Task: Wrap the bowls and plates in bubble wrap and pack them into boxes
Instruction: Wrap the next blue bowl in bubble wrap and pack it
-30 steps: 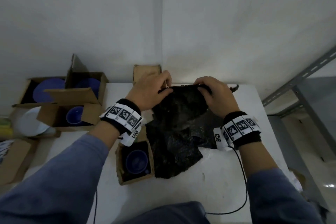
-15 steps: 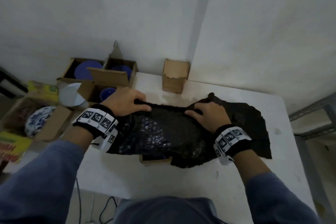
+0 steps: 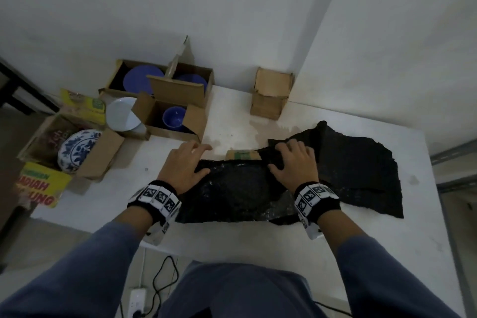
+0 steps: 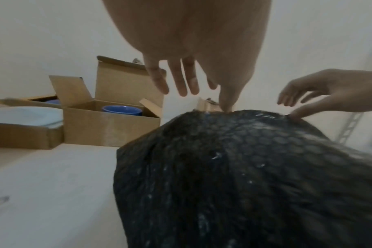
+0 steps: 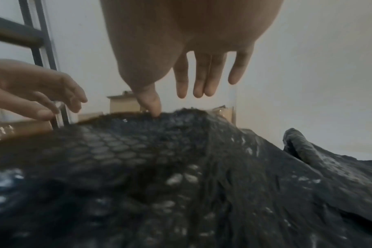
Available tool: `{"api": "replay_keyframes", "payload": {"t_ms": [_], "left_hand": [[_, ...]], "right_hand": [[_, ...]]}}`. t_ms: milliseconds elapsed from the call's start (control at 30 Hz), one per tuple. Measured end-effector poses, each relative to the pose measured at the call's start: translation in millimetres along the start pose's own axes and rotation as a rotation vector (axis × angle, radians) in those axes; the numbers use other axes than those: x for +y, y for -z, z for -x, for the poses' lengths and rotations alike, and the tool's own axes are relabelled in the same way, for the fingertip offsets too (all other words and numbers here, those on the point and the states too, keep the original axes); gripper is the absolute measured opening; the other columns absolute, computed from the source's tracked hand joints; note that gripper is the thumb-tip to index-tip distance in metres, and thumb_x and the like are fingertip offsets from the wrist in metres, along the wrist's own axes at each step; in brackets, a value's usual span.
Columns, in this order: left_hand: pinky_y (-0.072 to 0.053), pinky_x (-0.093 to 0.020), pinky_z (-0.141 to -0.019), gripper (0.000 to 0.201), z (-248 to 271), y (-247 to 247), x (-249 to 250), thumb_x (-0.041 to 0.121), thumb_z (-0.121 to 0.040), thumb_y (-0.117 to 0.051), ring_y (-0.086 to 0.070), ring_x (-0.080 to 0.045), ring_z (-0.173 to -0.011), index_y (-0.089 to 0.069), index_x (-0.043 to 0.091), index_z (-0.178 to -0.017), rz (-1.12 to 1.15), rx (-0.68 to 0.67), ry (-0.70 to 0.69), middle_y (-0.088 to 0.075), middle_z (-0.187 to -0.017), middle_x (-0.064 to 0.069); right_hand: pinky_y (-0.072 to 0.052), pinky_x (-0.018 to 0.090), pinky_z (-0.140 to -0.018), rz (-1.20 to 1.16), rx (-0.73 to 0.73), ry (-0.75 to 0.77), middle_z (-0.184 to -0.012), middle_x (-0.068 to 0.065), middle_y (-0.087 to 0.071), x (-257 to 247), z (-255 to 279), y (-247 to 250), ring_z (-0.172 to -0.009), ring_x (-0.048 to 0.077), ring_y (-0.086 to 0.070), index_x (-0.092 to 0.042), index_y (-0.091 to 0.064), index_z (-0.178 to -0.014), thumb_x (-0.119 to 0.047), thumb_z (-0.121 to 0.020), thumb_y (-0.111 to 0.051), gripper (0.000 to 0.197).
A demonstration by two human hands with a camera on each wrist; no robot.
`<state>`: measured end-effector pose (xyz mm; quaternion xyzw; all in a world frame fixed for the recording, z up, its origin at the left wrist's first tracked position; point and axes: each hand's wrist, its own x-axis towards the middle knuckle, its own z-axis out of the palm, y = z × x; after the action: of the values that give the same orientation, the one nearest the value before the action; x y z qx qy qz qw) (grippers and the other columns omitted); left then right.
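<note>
A black bubble wrap sheet (image 3: pixel 232 188) lies draped over a small cardboard box (image 3: pixel 242 155) on the white table (image 3: pixel 103 204); only the box's far edge shows. My left hand (image 3: pixel 192 160) is at the wrap's left end, fingers straight, thumb touching the wrap (image 4: pixel 234 167). My right hand (image 3: pixel 285 156) lies on the wrap's far edge with fingers spread. In the wrist views the left hand (image 4: pixel 202 99) and right hand (image 5: pixel 176 102) each touch the wrap (image 5: pixel 181 167) with only the thumb tip. What is inside the covered box is hidden.
At the table's far left stand open boxes: one with a blue bowl (image 3: pixel 175 117), two with blue plates (image 3: pixel 143 80). A white plate (image 3: pixel 121 113) and a blue-patterned plate (image 3: pixel 77 150) sit further left. A shut small box (image 3: pixel 271 93) stands at the back.
The wrap, held up beside the box a second ago, now lies over the box. Both hands have let go of its far edge and straightened their fingers.
</note>
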<state>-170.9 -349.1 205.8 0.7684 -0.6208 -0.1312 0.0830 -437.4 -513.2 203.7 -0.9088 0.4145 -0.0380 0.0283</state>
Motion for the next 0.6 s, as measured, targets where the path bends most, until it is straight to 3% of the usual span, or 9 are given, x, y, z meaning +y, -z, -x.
{"api": "replay_keyframes", "payload": {"t_ms": [100, 200, 333, 600], "left_hand": [[-0.048, -0.033, -0.082, 0.041, 7, -2, 18, 0.038, -0.086, -0.066, -0.051, -0.018, -0.102, -0.055, 0.026, -0.123, 0.102, 0.098, -0.201, -0.05, -0.113, 0.002], [-0.047, -0.032, -0.086, 0.043, 11, -18, 35, 0.047, -0.085, -0.063, -0.049, -0.017, -0.108, -0.054, 0.028, -0.123, 0.083, -0.012, -0.344, -0.048, -0.12, 0.002], [-0.047, -0.042, -0.091, 0.052, 17, -50, 32, 0.056, -0.086, -0.055, -0.04, -0.022, -0.127, -0.05, 0.028, -0.13, 0.024, -0.116, -0.321, -0.041, -0.136, 0.0], [-0.046, -0.04, -0.088, 0.053, 22, -55, 26, 0.061, -0.089, -0.049, -0.043, -0.025, -0.124, -0.052, 0.025, -0.127, 0.03, -0.054, -0.341, -0.045, -0.134, -0.002]], "right_hand": [[-0.044, 0.038, -0.075, -0.164, 0.133, 0.041, -0.1, 0.003, -0.053, -14, 15, 6, -0.091, 0.025, -0.053, -0.018, -0.062, -0.105, -0.039, -0.076, -0.068, 0.036], [-0.046, 0.037, -0.073, -0.184, -0.026, 0.085, -0.104, 0.001, -0.05, -37, 39, 0, -0.092, 0.023, -0.052, -0.021, -0.059, -0.106, -0.045, -0.076, -0.063, 0.038], [-0.048, 0.04, -0.086, -0.107, -0.304, -0.071, -0.126, 0.005, -0.043, -49, 66, -20, -0.11, 0.028, -0.05, -0.027, -0.044, -0.135, -0.051, -0.078, -0.058, 0.063], [-0.051, 0.039, -0.075, -0.235, -0.359, -0.186, -0.131, 0.002, -0.041, -57, 72, -24, -0.108, 0.027, -0.054, -0.029, -0.029, -0.149, -0.038, -0.088, -0.059, 0.069]]}}
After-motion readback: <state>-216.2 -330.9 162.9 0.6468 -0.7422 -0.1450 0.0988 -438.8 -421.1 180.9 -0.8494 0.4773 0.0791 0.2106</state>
